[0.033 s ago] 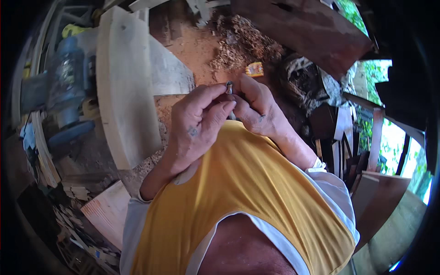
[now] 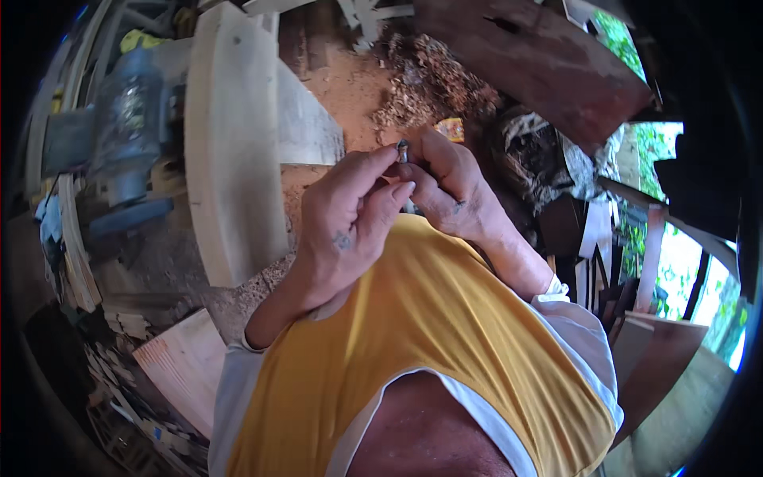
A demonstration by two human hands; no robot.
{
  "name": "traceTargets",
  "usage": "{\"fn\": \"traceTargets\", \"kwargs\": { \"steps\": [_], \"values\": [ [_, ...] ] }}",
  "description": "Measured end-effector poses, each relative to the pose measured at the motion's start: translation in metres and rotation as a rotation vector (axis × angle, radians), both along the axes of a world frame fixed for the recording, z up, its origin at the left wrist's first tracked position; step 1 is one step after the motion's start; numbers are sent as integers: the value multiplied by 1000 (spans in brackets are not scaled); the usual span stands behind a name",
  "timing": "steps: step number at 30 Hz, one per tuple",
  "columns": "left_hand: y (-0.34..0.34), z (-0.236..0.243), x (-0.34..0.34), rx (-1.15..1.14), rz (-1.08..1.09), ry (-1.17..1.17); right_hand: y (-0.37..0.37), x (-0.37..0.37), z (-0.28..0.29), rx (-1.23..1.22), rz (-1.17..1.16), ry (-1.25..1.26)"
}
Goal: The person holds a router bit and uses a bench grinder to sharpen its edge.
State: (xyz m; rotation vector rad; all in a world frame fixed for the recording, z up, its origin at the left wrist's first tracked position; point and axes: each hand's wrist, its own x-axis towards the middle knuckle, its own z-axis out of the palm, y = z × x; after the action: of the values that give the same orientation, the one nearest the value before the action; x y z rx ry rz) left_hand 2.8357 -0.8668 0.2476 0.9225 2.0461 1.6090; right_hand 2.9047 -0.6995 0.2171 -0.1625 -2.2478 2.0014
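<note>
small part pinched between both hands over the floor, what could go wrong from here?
1. The small dark metal piece is pinched only at the fingertips of the left hand and right hand; a slip would likely drop it.
2. Below lie wood shavings and sawdust-covered ground, so a dropped piece could be hard to find.
3. It is held in mid-air with no support under it.

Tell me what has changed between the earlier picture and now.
Nothing visibly changed. The left hand and right hand are pressed together in front of the yellow shirt, pinching a small dark object in the same grip, and the pale wooden plank lies where it did.
</note>
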Motion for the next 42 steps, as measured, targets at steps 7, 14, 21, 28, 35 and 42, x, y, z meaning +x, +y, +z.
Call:
{"fn": "traceTargets", "kwargs": {
  "steps": [7, 14, 21, 28, 35, 42],
  "values": [
    [-80, 55, 6, 141, 363, 234, -68, -93, 73, 277, 379, 254],
    [-145, 47, -11, 201, 648, 297, -147, -150, 109, 483, 599, 334],
    [-157, 21, -22, 437, 748, 139, -178, -166, 108, 610, 627, 287],
    [-156, 18, -24, 533, 724, -25, -183, -170, 107, 585, 636, 249],
    [-156, 21, -23, 606, 700, -98, -187, -169, 103, 560, 606, 230],
    [-154, 19, -23, 632, 745, -104, -187, -171, 101, 513, 631, 215]
  ]
}}
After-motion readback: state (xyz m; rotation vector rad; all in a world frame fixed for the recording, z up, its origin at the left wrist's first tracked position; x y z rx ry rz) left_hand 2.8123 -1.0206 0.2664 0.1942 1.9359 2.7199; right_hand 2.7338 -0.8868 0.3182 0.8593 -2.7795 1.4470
